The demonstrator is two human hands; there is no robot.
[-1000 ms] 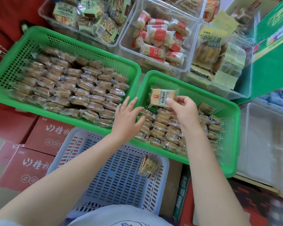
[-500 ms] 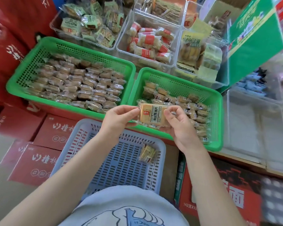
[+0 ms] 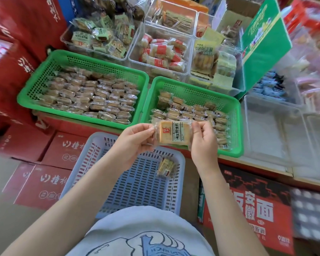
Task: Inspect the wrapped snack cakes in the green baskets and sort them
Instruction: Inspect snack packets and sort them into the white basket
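At nine o'clock stand red cardboard cartons with white lettering (image 3: 50,183), stacked low on the floor. Above them, toward ten o'clock, a large green slotted plastic basket (image 3: 37,78) holds tight rows of clear-wrapped tan snack cakes (image 3: 92,97), filling most of its floor. Below it, at about seven o'clock, a pale blue slotted plastic basket (image 3: 137,185) sits in front of the person, with a single small wrapped snack (image 3: 165,167) lying near its right wall. At the centre, the left hand (image 3: 133,141) pinches the left edge of a square tan snack cake in a clear wrapper with a printed label (image 3: 172,133), thumb and fingers (image 3: 148,129) curled onto the film. The cake is held in the air, face up toward the camera, over the near rim of the second basket. The right hand (image 3: 203,143) pinches the wrapper's right edge in the same way, fingers bent around it. Behind the hands, at one o'clock, a smaller green slotted plastic basket (image 3: 229,111) carries a looser layer of the same wrapped cakes, its far part bare. Along twelve o'clock, clear plastic bins (image 3: 187,52) hold other packaged snacks in green, red-and-white and yellow wrappers. At two o'clock leans a green printed sign board (image 3: 262,45), and at three o'clock sit clear plastic tubs (image 3: 277,130), blurred.
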